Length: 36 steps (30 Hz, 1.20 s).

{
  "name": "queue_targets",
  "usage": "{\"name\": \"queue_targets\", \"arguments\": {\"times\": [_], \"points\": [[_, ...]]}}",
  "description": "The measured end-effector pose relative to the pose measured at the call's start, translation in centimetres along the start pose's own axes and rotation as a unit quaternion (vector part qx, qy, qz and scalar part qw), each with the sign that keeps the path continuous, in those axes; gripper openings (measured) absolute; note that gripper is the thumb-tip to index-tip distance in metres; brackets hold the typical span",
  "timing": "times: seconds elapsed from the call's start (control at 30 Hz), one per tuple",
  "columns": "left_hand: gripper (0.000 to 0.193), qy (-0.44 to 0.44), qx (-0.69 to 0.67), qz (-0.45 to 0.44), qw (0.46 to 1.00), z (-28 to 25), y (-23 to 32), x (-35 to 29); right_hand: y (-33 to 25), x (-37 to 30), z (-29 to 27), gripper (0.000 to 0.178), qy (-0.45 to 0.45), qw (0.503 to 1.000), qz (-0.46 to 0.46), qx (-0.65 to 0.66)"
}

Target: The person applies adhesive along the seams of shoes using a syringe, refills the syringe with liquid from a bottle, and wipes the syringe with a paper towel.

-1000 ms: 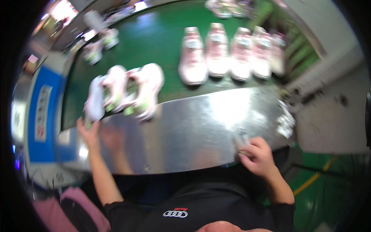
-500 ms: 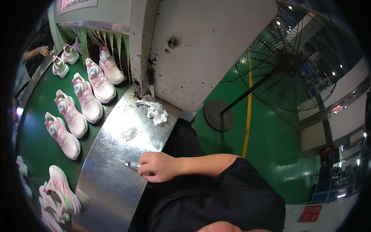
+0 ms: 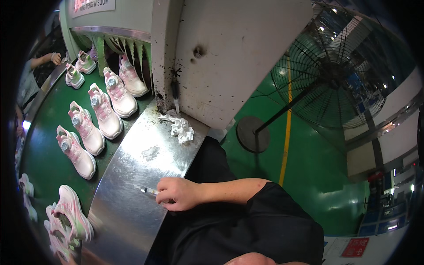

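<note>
My right hand (image 3: 180, 194) reaches in from the right and rests over the steel ledge (image 3: 128, 207), fingers curled closed. A slim pen-like tool (image 3: 149, 191) pokes out of them to the left, with a pale barrel and a thin tip; its exact kind is too small to make out. Left of the ledge, a row of pink and white sneakers (image 3: 86, 130) with dial fasteners stands upright on the green conveyor belt (image 3: 44, 154). Closer to me, more sneakers (image 3: 70, 212) lie tilted on their sides, near the ledge's edge. My left hand does not show.
Crumpled white tissue (image 3: 182, 129) lies at the ledge's far end, beside a stained grey machine panel (image 3: 229, 53). Green strip curtains (image 3: 132, 51) hang over the belt. Right stands a floor fan (image 3: 329, 75). A co-worker's hand (image 3: 55, 58) is across the belt.
The sneakers and ledge appear slightly shifted to the right in the picture. My right hand stays closed on the pen-like tool, nearly in the same place.
</note>
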<state>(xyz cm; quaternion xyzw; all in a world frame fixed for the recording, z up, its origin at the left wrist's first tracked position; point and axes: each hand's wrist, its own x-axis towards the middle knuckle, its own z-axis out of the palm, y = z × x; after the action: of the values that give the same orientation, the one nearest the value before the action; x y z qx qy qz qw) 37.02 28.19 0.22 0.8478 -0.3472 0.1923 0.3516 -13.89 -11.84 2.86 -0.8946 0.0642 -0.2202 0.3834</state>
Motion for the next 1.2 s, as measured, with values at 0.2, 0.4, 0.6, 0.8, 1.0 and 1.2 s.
{"name": "queue_targets", "arguments": {"times": [0.2,0.4,0.6,0.8,1.0,1.2], "points": [[0.035,-0.063,0.107,0.012,0.992,-1.8,-0.3,1.5,0.3,0.2,0.7,0.014,-0.011,0.998,0.024,0.051],[0.059,0.084,0.035,-0.114,0.989,1.1,11.2,-2.5,0.7,-0.7,-1.7,0.017,0.026,0.989,0.096,0.106],[0.080,-0.043,-0.283,-0.169,0.943,8.3,20.4,-7.8,1.2,0.4,-2.0,0.044,-0.012,0.974,0.086,0.209],[0.044,-0.103,-0.334,-0.334,0.876,14.3,10.8,-4.3,1.2,2.0,-1.8,0.048,-0.063,0.985,0.063,0.146],[0.041,-0.127,-0.127,-0.176,0.968,14.2,8.8,-1.6,1.3,0.5,-1.7,0.048,-0.002,0.984,0.050,0.171],[0.038,-0.158,-0.143,-0.131,0.968,12.2,12.9,-2.1,2.6,-1.0,-2.6,0.049,0.016,0.981,0.098,0.165]]}}
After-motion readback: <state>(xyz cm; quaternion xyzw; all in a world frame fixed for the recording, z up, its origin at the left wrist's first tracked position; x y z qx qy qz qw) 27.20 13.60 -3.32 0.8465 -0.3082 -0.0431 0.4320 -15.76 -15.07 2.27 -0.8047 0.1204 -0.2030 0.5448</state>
